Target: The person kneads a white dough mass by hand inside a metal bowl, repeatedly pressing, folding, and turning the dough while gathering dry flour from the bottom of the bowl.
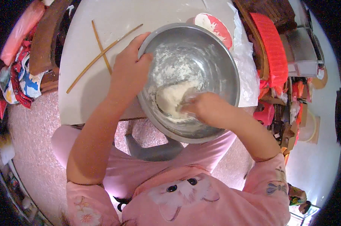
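A large stainless steel bowl (225, 73) stands at the table's near edge, part of it reaching out over my lap. My left hand (133, 66) grips its left rim, thumb inside and fingers around the outside. Down in the bowl lies a pale lump of dough (170, 97), with loose white flour (174, 69) smeared over the bottom and wall around it. My right hand (208, 108) is in the bowl at the dough's right side. Its fingers are curled and blurred, so whether they hold some dough is unclear.
Two thin wooden chopsticks (84, 75) lie crossed on the white table (74, 108), left of the bowl. Behind the bowl sits a floury red container (225, 35), with a clear plastic bag (246, 65) nearby. Wooden furniture (43, 39) flanks the table. A grey stool (156, 152) shows below.
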`<action>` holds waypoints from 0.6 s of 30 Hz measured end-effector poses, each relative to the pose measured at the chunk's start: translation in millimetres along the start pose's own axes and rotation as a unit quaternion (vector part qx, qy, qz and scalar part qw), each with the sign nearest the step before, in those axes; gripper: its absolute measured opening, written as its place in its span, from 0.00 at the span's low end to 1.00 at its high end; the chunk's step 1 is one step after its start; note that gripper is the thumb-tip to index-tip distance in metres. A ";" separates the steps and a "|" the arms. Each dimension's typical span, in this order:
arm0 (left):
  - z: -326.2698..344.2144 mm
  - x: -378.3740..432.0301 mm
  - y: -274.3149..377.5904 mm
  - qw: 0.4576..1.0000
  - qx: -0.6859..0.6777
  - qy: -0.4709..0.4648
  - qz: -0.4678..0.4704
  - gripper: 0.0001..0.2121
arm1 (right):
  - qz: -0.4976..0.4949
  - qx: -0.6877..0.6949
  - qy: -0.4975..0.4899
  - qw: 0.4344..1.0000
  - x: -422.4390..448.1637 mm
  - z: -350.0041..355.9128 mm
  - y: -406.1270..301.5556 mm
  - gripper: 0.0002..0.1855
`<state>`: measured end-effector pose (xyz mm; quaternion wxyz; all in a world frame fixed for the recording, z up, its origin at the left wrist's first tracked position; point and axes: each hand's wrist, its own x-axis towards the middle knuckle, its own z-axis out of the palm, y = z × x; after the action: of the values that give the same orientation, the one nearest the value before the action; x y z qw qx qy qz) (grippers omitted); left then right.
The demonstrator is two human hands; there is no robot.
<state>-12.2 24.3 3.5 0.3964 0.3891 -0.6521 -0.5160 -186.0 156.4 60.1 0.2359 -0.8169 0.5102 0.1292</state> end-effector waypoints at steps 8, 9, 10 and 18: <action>-3.5 -2.4 4.2 0.998 0.024 0.026 0.056 0.20 | 0.004 0.144 0.123 0.982 18.5 -22.2 25.7 0.16; -0.8 -2.9 6.6 0.999 0.009 0.011 0.036 0.20 | -0.013 0.250 0.072 0.965 7.7 -36.2 28.0 0.16; -2.3 -3.4 6.3 1.000 -0.002 -0.001 0.013 0.21 | -0.022 0.250 0.069 0.966 4.4 -46.9 26.4 0.16; -0.8 0.0 2.9 1.000 0.004 0.002 0.013 0.21 | 0.165 0.175 0.232 0.943 22.8 -58.0 35.6 0.17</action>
<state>-11.8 24.4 6.5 0.4032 0.3829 -0.6583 -0.5075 -209.4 95.7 90.5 0.2255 -0.6744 0.6932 -0.1175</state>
